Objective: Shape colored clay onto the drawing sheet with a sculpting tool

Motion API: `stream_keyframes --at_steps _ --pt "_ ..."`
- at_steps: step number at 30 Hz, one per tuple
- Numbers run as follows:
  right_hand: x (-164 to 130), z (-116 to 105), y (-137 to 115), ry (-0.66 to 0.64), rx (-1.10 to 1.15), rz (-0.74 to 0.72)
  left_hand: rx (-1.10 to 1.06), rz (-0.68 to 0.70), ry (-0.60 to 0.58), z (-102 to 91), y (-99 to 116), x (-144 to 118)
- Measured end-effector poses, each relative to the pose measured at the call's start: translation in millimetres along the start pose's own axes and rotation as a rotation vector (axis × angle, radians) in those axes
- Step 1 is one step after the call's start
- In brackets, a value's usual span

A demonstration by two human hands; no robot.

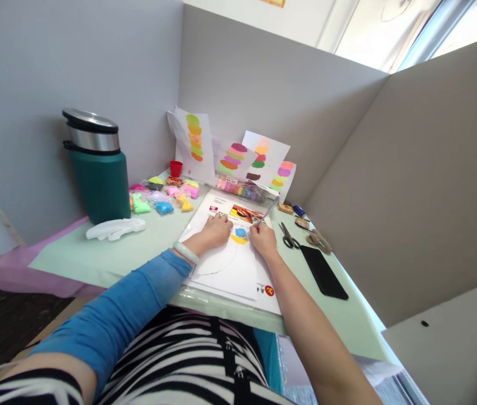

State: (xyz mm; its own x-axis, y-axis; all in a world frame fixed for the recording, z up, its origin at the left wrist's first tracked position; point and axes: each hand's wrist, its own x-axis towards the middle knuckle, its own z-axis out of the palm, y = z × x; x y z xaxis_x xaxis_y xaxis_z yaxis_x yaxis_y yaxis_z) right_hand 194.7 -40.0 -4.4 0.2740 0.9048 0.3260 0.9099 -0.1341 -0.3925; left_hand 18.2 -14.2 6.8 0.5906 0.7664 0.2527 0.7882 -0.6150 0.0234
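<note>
Mid-spread, I'd say: clay is being worked onto the sheet (230, 264) with a metal tool (264, 218).

Right hand (264, 239) is closed around the tool, pinched low on the shaft like a pen, handle angled up and away toward the clay tray (242, 190). Whether the tip actually touches the clay is too small to tell.

Left hand (216, 229) lies flat on the sheet, fingers loosely curled, holding nothing, pinning the paper just beside the clay.

Blue clay (241, 232) sits on the sheet between the two hands, with yellow clay (238, 240) touching its lower edge. A pencilled curve runs down from there and is mostly unfilled, so my guess is early in the fill.

Next move likely needs short, light strokes inside the outline, with the left hand keeping the sheet from sliding.

Scissors (289, 236) and a phone (323, 273) lie to the right, untouched. Clay bags (162, 197) and a flask (97, 169) stand well to the left.
</note>
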Motion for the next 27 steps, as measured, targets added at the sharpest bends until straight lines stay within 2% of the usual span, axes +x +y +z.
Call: stream_keyframes --at_steps 8,27 --pt "-0.7 0.7 -2.7 -0.041 0.026 -0.052 -0.013 -0.015 -0.001 0.8 -0.3 -0.1" --pt "0.7 0.6 -0.4 -0.015 -0.019 -0.019 -0.002 0.000 0.013 3.5 -2.0 0.6"
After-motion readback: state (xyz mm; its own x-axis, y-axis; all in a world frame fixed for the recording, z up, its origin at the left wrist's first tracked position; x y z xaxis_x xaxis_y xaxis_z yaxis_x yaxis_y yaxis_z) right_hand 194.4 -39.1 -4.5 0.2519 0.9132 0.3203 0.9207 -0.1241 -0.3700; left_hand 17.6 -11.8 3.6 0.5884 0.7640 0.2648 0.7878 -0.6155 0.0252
